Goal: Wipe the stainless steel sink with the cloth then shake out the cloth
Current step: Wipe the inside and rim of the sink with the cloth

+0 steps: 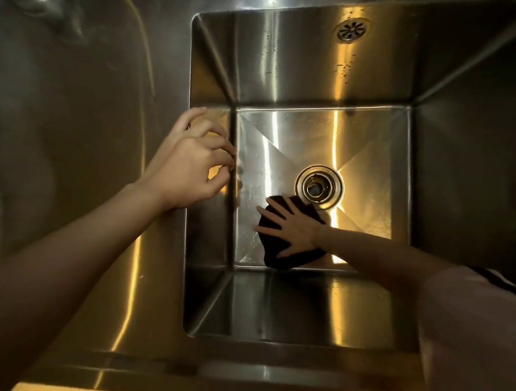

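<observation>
From the head view, the right hand is spread flat, fingers fanned wide, palm down on a dark, bunched cleaning cloth that lies on the floor of the deep, square stainless steel sink. It grips nothing; it pins the cloth under the palm, which looks like the way to put even pressure on the steel while rubbing. The cloth shows beyond the fingertips towards the left wall and behind the heel of the hand near the front wall; its far edge sits just beside the round steel drain strainer, beyond the thumb side of the hand. The left hand rests at the sink's left rim with its fingers loosely curled and partly parted, fingertips touching or nearly touching the inner wall; it holds nothing and seems to be there to steady the body as the other arm reaches down. A small perforated overflow grille sits high on the back wall, well apart from both hands. The wiping appears under way; the shake-out is not yet done.
</observation>
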Demonstrator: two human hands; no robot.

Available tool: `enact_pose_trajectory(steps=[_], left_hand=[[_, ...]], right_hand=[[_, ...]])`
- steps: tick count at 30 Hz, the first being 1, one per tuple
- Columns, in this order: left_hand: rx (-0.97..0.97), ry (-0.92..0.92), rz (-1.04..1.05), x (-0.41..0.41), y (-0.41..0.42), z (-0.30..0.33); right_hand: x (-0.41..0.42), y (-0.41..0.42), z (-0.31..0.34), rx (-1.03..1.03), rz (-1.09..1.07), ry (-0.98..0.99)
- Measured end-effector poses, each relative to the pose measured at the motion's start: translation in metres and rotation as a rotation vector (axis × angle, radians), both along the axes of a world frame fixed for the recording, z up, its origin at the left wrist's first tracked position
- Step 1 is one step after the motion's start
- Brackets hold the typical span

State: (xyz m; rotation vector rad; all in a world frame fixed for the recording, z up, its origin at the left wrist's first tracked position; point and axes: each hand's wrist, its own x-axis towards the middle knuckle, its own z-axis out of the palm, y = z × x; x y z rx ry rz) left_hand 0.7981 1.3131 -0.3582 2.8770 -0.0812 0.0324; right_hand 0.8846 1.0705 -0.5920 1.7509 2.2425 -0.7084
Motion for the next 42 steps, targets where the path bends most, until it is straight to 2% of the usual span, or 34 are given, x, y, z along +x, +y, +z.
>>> enact_pose_trajectory(steps=[4,8,12,17,23,28,34,38,42], left_hand=[[0.006,-0.004,0.005,0.001,0.0,0.0],[0.007,-0.007,0.01,0.0,0.0,0.001],[0.013,-0.006,0.012,0.001,-0.001,0.001],[0.024,0.004,0.02,0.001,-0.003,0.003],[0.025,-0.004,0.004,-0.001,-0.002,0.002],[0.024,-0.007,0.002,-0.001,-0.002,0.001],[0.021,-0.014,0.023,0.0,-0.004,0.002],[0.022,-0.028,0.02,-0.001,-0.003,-0.001],[0.008,-0.04,0.014,0.0,-0.001,-0.003]], right_hand=[[0.035,-0.051,-0.002,0.05,0.02,0.003],[0.044,-0.077,-0.012,0.011,0.017,0.034],[0.011,-0.052,-0.018,-0.014,-0.093,0.031],[-0.023,0.007,-0.018,0.035,-0.08,0.021],[-0.005,0.017,-0.018,0.102,-0.074,-0.002],[0.035,-0.006,-0.014,0.009,-0.286,0.016],[0.041,0.037,0.001,-0.017,-0.545,-0.062],[0.011,0.059,-0.002,-0.017,-0.464,0.07],[-0.017,0.042,-0.008,0.059,-0.355,0.145]])
